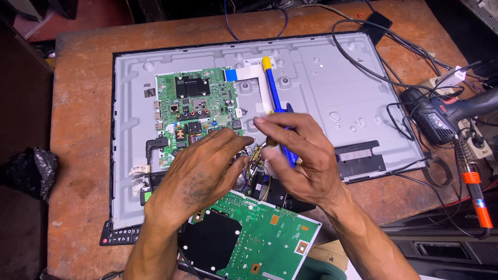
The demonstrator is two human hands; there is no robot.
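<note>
Now the right hand [298,155] grips a blue screwdriver [277,106] tight; the left hand [199,173], fingers bent, touches small wires [248,168].

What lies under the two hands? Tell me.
Under the left hand and right hand: coloured wires and the blue screwdriver on the metal panel. Their connections are hidden by the fingers.

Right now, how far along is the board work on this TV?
Done: back cover off, metal chassis exposed, green mainboard sits mounted. In hand: left hand and right hand, holding the blue screwdriver, work the wires below it. Left: the loose green board rests unmounted on the lower edge.
</note>
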